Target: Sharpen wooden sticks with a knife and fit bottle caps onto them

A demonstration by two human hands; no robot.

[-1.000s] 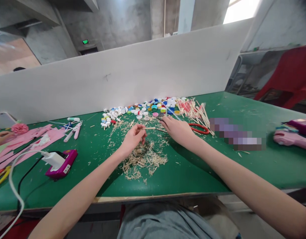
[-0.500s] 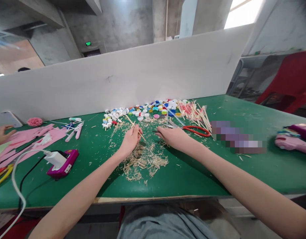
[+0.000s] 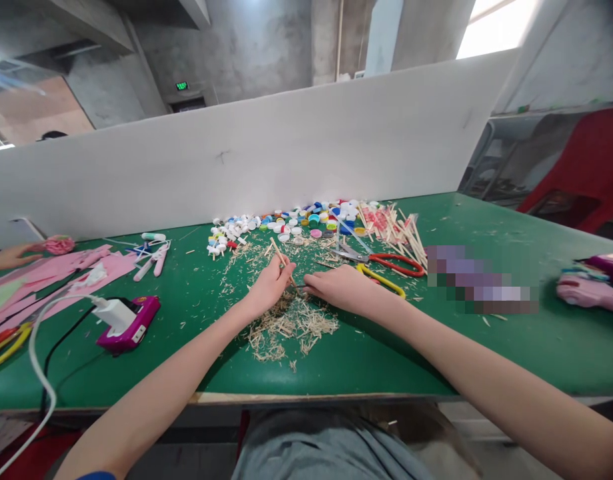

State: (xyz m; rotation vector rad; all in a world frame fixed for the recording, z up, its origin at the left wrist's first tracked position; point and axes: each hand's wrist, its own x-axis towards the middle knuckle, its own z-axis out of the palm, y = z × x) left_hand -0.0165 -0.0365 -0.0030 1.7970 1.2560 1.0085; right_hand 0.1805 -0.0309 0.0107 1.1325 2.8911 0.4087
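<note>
My left hand (image 3: 270, 287) is closed around a thin wooden stick (image 3: 276, 250), which slants down through the fingers. Its lower end meets a small dark blade-like tool (image 3: 301, 287) pinched in my right hand (image 3: 334, 287); most of that tool is hidden by the fingers. Under both hands lies a heap of pale wood shavings (image 3: 291, 330). Just beyond my right hand lie scissors (image 3: 394, 261) with a red handle, their metal blades pointing left. A yellow handle loop (image 3: 386, 281) shows beside my right wrist.
Bottle caps (image 3: 314, 220) and wooden sticks in pink-printed wrapping (image 3: 391, 223) lie along a white partition (image 3: 266, 160). Left are a purple power socket (image 3: 131, 327) with cables, pink paper (image 3: 46, 273) and another person's hand (image 3: 14, 257). A pink tool (image 3: 589, 290) lies far right.
My hands have come closer together, and the stick has turned steeper. The yellow loop has come into view by my right wrist. At left, the other person's hand has reached the pink flower.
</note>
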